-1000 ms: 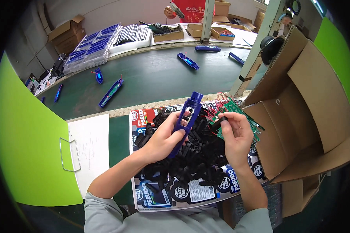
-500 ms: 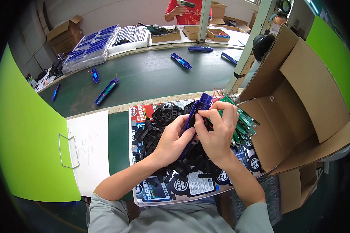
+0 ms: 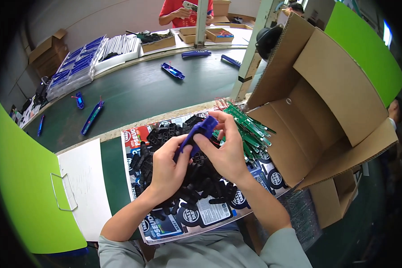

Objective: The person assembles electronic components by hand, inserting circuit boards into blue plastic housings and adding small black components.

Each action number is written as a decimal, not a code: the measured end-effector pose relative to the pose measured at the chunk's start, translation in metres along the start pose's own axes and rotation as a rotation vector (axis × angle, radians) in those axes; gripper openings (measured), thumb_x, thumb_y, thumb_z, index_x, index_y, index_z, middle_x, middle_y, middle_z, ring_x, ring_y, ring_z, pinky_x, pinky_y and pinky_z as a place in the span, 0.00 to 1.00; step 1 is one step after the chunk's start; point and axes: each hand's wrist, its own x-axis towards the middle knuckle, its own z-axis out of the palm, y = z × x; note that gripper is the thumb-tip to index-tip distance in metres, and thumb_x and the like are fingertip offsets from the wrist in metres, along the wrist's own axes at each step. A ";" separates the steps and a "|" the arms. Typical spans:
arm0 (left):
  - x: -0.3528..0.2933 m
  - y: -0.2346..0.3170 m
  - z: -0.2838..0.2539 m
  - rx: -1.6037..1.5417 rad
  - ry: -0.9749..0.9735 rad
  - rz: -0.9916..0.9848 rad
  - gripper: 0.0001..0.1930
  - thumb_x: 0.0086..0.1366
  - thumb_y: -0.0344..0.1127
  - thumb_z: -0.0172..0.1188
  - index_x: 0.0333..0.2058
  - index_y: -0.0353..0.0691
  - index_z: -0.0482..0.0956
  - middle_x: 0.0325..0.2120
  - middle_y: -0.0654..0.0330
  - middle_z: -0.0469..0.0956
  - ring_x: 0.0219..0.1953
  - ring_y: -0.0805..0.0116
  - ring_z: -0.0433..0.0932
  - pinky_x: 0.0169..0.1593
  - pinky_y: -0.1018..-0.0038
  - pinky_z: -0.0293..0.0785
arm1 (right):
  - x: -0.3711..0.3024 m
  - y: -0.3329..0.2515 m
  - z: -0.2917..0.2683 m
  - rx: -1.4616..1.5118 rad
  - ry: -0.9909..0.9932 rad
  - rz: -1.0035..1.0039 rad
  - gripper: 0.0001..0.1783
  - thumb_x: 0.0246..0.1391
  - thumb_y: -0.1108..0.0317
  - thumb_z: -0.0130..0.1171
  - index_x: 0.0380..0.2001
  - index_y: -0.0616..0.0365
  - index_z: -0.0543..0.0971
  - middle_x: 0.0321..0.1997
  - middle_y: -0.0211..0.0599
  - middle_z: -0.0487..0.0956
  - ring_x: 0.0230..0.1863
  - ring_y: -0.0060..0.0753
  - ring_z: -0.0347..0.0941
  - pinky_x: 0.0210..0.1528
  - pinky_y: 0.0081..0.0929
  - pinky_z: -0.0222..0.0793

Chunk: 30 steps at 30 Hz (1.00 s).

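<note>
Both my hands grip a dark blue plastic housing (image 3: 204,127) above the bench, tilted with its far end up and to the right. My left hand (image 3: 166,166) is closed around its near end, thumb on top. My right hand (image 3: 225,154) pinches the far part, its thumb pressing on the side and fingers curled behind. My fingers cover much of the housing's inside. Beneath my hands lies a heap of small black plastic parts (image 3: 143,163). Green circuit boards (image 3: 250,131) with red wires are piled just beyond my right hand.
A large open cardboard box (image 3: 317,129) stands at the right. Printed sheets (image 3: 210,212) lie under the parts. Beyond runs a dark green belt (image 3: 134,96) carrying several blue housings (image 3: 172,70). A lime-green panel (image 3: 27,187) is at left. Across, a person in red (image 3: 178,13) holds something.
My view has swung right, so the scene sits further left. The housing has turned in my hands, and my right thumb now presses its side where fingertips were inside before.
</note>
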 end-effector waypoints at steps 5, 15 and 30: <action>0.007 -0.002 -0.019 -0.286 -0.099 -0.269 0.17 0.76 0.29 0.54 0.60 0.33 0.73 0.38 0.59 0.82 0.28 0.78 0.78 0.32 0.81 0.75 | 0.040 0.034 -0.064 -0.289 0.088 -0.056 0.11 0.63 0.65 0.64 0.40 0.63 0.85 0.35 0.41 0.85 0.36 0.33 0.81 0.41 0.32 0.76; 0.004 -0.008 -0.024 -0.273 -0.148 -0.282 0.15 0.76 0.31 0.55 0.57 0.33 0.75 0.38 0.60 0.82 0.30 0.78 0.79 0.33 0.80 0.75 | 0.084 0.111 -0.105 -0.540 -0.321 0.248 0.15 0.57 0.64 0.66 0.42 0.63 0.86 0.36 0.50 0.86 0.38 0.47 0.84 0.44 0.40 0.77; 0.003 -0.005 -0.022 -0.421 -0.198 -0.354 0.13 0.76 0.32 0.55 0.55 0.34 0.75 0.38 0.60 0.82 0.29 0.78 0.79 0.33 0.78 0.76 | 0.067 0.048 -0.100 -0.082 -0.183 0.198 0.08 0.56 0.73 0.67 0.34 0.63 0.76 0.29 0.28 0.79 0.30 0.15 0.74 0.32 0.19 0.69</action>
